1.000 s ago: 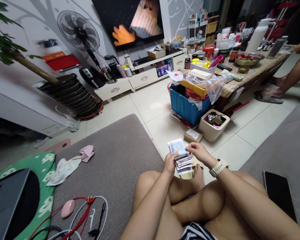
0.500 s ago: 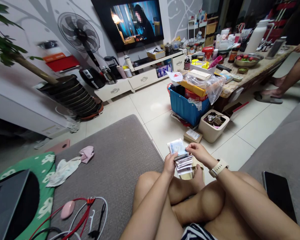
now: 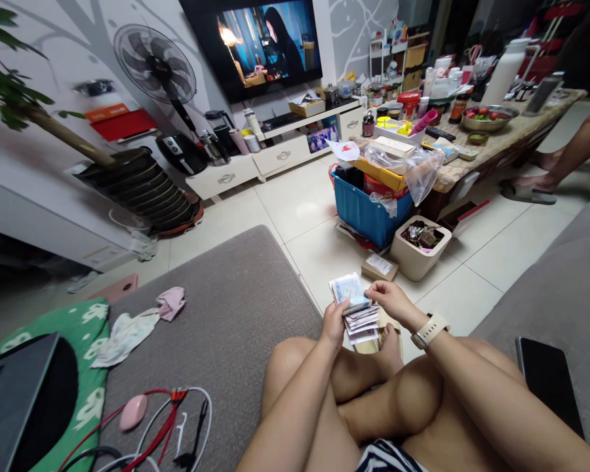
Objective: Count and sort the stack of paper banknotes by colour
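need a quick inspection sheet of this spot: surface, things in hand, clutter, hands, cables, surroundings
Surface: grey fabric seat, left of the person's knees
Things in hand: paper stack, pale-blue sheet on top, edges fanned below
Clutter: white cloth, pink cloth, small pink case; smartphone at far right
Hands: left hand grips the stack; right hand at its right edge, pinch unclear
Cables: red cable, with white and black ones, loosely looped, apart from both hands
Surroundings: lit television, fan, blue bin, another person's legs
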`<move>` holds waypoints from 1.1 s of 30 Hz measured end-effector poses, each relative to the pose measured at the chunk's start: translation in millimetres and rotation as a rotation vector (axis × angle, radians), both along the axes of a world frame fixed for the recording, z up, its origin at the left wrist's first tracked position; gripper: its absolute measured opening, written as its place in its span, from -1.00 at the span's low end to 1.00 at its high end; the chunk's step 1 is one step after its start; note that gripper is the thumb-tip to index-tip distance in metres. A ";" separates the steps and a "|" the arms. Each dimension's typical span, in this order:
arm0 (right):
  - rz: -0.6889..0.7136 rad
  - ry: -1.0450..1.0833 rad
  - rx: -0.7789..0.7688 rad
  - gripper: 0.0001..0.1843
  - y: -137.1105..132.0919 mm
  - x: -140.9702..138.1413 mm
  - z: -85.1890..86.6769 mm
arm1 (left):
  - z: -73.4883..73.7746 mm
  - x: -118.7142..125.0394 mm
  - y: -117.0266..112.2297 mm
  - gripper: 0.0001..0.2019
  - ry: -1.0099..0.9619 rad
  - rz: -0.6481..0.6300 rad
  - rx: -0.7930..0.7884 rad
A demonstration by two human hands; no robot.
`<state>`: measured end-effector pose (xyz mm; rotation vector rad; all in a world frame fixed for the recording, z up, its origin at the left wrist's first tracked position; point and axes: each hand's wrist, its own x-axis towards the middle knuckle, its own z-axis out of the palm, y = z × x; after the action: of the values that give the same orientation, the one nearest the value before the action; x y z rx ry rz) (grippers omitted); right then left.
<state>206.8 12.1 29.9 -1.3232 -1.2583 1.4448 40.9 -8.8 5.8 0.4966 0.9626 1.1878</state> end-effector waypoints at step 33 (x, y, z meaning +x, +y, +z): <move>0.054 0.147 0.018 -0.68 -4.1 -6.0 18.9 | 7.7 1.9 1.0 -0.62 0.025 0.084 0.014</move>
<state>200.8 8.0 48.8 -1.1567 -1.2153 1.5358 42.8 -7.8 13.5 0.4865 1.0051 1.2669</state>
